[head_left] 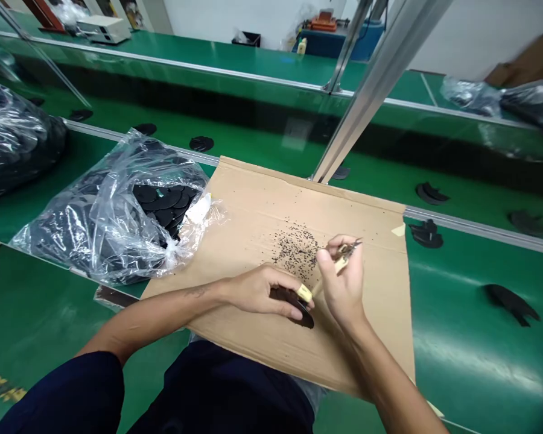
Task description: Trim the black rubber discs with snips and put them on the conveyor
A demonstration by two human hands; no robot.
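Observation:
My left hand point(269, 292) is closed around a dark, thin disc-shaped piece point(304, 319), possibly a small stack, held over the cardboard sheet point(371, 301). A pale yellow finger cover point(304, 293) sits on its index finger. Just to the right, my right hand point(344, 283) grips a small metal-tipped tool point(355, 244) whose tip points up and away; its exact kind is unclear, as fingers hide most of it. Pale yellow covering also shows at the right fingers, close to the disc. Tiny black scraps point(297, 248) lie scattered on the cardboard beyond both hands.
A clear plastic bag point(104, 223) of black discs lies left of the cardboard, with a larger bag point(13, 132) behind it. Small black piles point(428, 234) dot the green conveyor belt point(470, 337). A metal post point(366, 84) rises behind the cardboard.

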